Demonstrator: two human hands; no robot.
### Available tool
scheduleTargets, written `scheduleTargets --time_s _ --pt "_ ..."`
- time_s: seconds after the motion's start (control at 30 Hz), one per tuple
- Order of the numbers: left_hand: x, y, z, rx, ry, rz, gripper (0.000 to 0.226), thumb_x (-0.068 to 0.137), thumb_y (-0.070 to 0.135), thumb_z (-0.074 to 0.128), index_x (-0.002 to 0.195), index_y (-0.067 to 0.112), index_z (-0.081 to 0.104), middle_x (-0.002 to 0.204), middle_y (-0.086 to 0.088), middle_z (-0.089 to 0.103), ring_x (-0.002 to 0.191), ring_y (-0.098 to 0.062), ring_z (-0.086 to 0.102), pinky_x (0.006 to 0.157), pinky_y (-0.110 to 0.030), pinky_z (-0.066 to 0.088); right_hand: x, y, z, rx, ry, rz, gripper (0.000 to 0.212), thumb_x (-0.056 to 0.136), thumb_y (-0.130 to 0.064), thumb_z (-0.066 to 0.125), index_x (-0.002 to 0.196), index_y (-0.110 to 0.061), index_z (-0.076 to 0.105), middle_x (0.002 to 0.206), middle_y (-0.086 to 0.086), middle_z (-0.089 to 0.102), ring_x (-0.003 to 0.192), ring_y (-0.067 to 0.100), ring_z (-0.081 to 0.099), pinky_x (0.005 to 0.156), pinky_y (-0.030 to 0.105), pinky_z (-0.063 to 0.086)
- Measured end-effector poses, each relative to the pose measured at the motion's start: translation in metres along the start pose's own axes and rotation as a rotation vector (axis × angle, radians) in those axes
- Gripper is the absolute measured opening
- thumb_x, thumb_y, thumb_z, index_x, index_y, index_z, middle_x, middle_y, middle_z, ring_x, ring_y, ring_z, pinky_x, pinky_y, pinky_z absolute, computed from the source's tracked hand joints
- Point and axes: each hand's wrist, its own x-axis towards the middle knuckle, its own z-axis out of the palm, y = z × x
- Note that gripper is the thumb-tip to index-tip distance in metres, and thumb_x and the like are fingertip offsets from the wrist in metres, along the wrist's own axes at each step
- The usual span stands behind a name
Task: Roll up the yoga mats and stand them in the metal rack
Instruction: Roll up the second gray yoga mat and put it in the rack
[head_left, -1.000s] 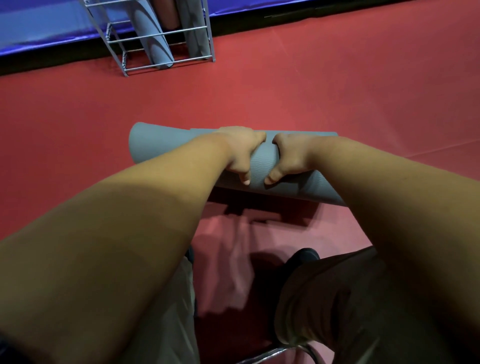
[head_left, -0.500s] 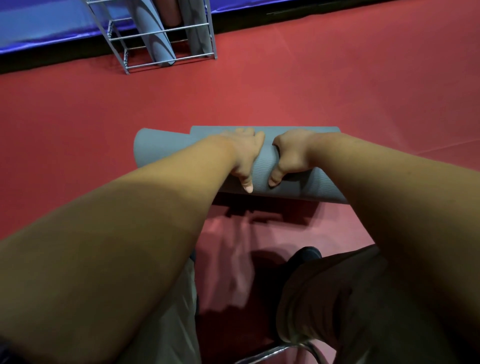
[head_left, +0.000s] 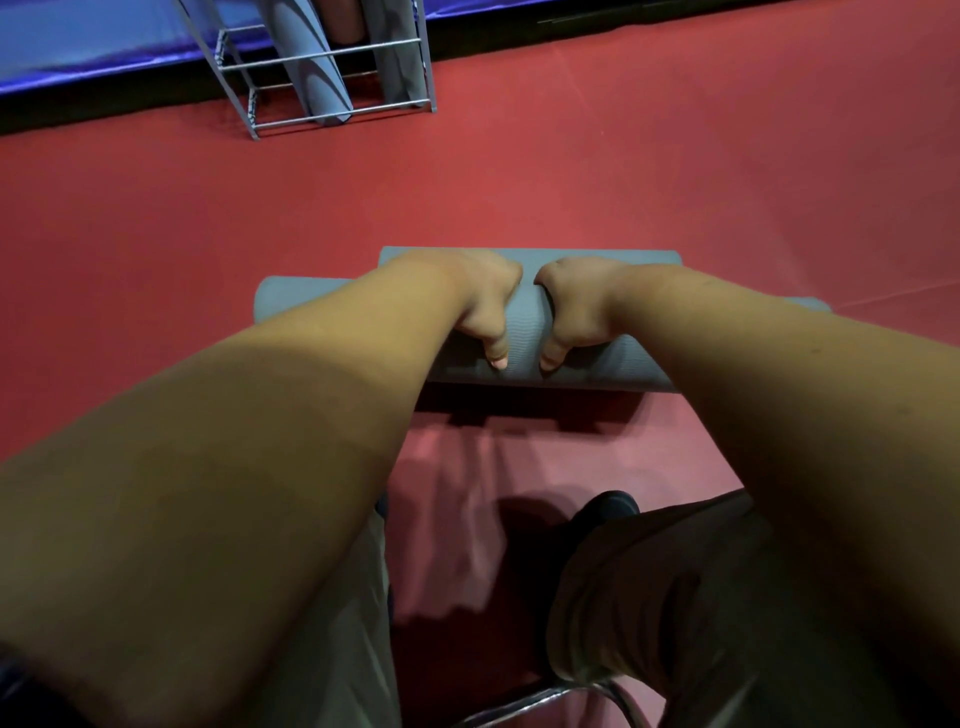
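A grey-blue yoga mat (head_left: 524, 332) lies rolled into a thick tube across the red floor in front of me, with a short flat strip still showing beyond the roll. My left hand (head_left: 483, 306) and my right hand (head_left: 576, 306) sit side by side on top of the roll at its middle, fingers curled over the far side and thumbs pressed on the near side. The metal rack (head_left: 332, 78) stands at the top left by the wall, holding rolled mats upright, a grey-blue one (head_left: 311, 73) and a darker grey one (head_left: 400, 62).
Red padded flooring (head_left: 675, 182) stretches all around the mat. A blue mat (head_left: 93, 47) runs along the back wall behind the rack. My legs and a dark shoe (head_left: 608, 509) are below, with a curved chrome bar (head_left: 571, 696) at the bottom edge.
The roll has moved away from me and grown thicker, leaving less flat mat beyond it. Both hands shifted forward over the roll. The rack appears closer.
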Motion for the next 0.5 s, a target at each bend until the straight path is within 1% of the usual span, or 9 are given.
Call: scheduleTargets --time_s 0.07,0.1,0.2,0.27,0.3,0.33,0.37,0.43,0.5 --pt "0.003 -0.001 0.004 -0.012 -0.002 -0.007 0.084 0.055 0.057 0.100 0.112 0.020 0.049 0.106 -0.001 0.060 0.097 -0.030 0.062 0.089 -0.042 0.058 -0.001 0.001 -0.002 -0.008 -0.015 0.007 0.079 0.051 -0.065 0.095 0.110 -0.017 0.072 0.104 0.006 0.074 0.091 0.029 0.068 0.080 0.035 0.059" --pt "0.005 -0.001 0.005 -0.013 0.003 -0.005 0.087 0.056 0.057 0.100 0.115 0.021 0.048 0.115 -0.003 0.061 0.101 -0.031 0.062 0.093 -0.043 0.058 -0.001 0.002 -0.002 -0.001 -0.018 0.013 0.075 0.054 -0.065 0.094 0.107 -0.017 0.073 0.100 0.006 0.074 0.089 0.029 0.068 0.077 0.034 0.057" --pt "0.005 -0.001 0.006 0.027 0.034 0.015 0.098 0.057 0.059 0.100 0.130 0.017 0.049 0.134 -0.010 0.059 0.118 -0.034 0.060 0.101 -0.044 0.054 -0.002 0.006 -0.003 0.049 -0.016 0.040 0.071 0.055 -0.067 0.093 0.103 -0.018 0.074 0.096 0.004 0.073 0.087 0.027 0.068 0.078 0.035 0.058" --pt "0.001 0.000 0.004 0.082 0.072 0.027 0.108 0.055 0.062 0.100 0.138 0.016 0.047 0.142 -0.009 0.054 0.130 -0.035 0.054 0.104 -0.046 0.050 -0.002 0.008 -0.005 0.072 -0.008 0.047 0.069 0.055 -0.068 0.092 0.100 -0.019 0.074 0.095 0.004 0.073 0.087 0.027 0.068 0.079 0.036 0.059" --pt "-0.001 0.001 0.002 0.095 0.087 0.020 0.111 0.054 0.062 0.100 0.140 0.017 0.046 0.144 -0.007 0.053 0.133 -0.035 0.052 0.103 -0.047 0.048 -0.003 0.008 -0.006 0.080 -0.006 0.048 0.067 0.055 -0.068 0.092 0.099 -0.020 0.073 0.094 0.004 0.073 0.087 0.027 0.068 0.078 0.036 0.059" --pt "-0.002 0.001 0.000 0.091 0.099 0.011 0.111 0.053 0.062 0.100 0.140 0.018 0.047 0.143 -0.005 0.054 0.132 -0.034 0.054 0.098 -0.046 0.048 -0.003 0.009 -0.006 0.087 -0.004 0.050 0.066 0.056 -0.067 0.092 0.098 -0.020 0.072 0.094 0.003 0.072 0.087 0.026 0.067 0.078 0.036 0.059" --pt "-0.002 0.000 -0.002 0.074 0.105 0.002 0.107 0.051 0.061 0.101 0.135 0.019 0.048 0.139 -0.005 0.058 0.126 -0.034 0.058 0.093 -0.044 0.050 -0.003 0.009 -0.007 0.093 -0.004 0.053 0.065 0.056 -0.066 0.092 0.098 -0.020 0.071 0.094 0.003 0.071 0.087 0.026 0.067 0.078 0.037 0.059" --pt "-0.004 -0.001 -0.006 0.035 0.094 -0.015 0.097 0.048 0.062 0.101 0.119 0.022 0.049 0.122 -0.004 0.064 0.105 -0.032 0.062 0.086 -0.040 0.054 -0.003 0.008 -0.006 0.095 -0.003 0.050 0.068 0.056 -0.064 0.092 0.102 -0.021 0.067 0.098 0.002 0.069 0.090 0.026 0.066 0.081 0.038 0.059" --pt "-0.005 -0.001 -0.009 0.015 0.077 -0.024 0.091 0.047 0.063 0.100 0.112 0.021 0.052 0.107 0.000 0.064 0.095 -0.030 0.062 0.082 -0.040 0.057 -0.002 0.007 -0.005 0.102 -0.007 0.044 0.074 0.054 -0.063 0.092 0.109 -0.022 0.062 0.105 0.002 0.068 0.095 0.028 0.065 0.088 0.041 0.059"
